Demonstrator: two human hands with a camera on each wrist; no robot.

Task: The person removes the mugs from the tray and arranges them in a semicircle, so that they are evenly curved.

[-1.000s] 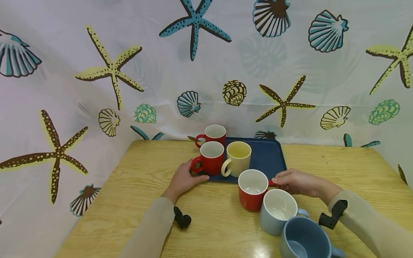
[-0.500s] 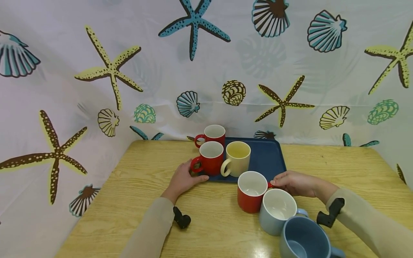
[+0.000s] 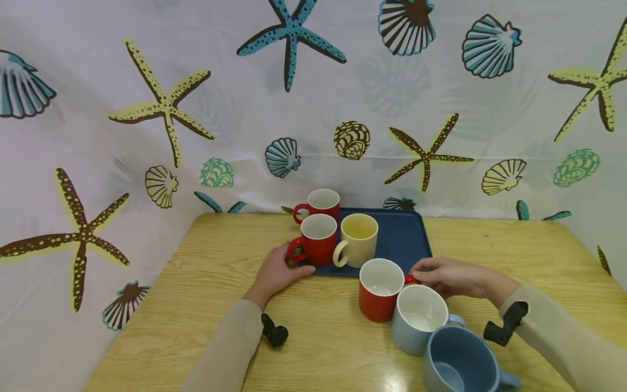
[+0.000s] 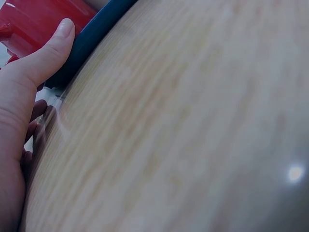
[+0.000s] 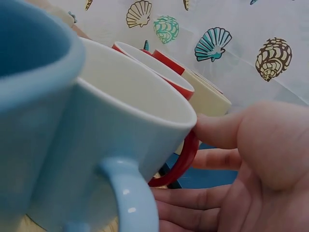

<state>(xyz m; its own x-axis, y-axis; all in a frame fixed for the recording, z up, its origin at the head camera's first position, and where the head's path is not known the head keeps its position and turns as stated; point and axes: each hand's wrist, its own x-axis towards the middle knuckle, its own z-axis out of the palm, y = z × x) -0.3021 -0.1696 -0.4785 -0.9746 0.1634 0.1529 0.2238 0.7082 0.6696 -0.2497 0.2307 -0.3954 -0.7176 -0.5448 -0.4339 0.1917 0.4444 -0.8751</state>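
On the left, the left hand [image 3: 274, 275] is at the near left corner of the dark blue tray [image 3: 400, 239]. Its thumb lies on the rim, but the other fingers are mostly hidden, so I can't tell how they hold. Next, on the tray, are the back red mug [image 3: 324, 202] and, closer, the front red mug [image 3: 319, 247]. Both handles point left. Just right of the front red mug is the cream mug [image 3: 360, 247], yellow inside. Then comes the third red mug [image 3: 377, 299], upright, by the tray's near edge. I can't tell if its bottom touches the table [image 3: 220, 250]. Just beside it is the pale blue mug [image 3: 413, 329]. The right hand [image 3: 455, 276] pinches the third red mug's handle between thumb and pointer finger. Nearest is the bigger-looking blue mug [image 3: 453, 362], its handle pointing right.
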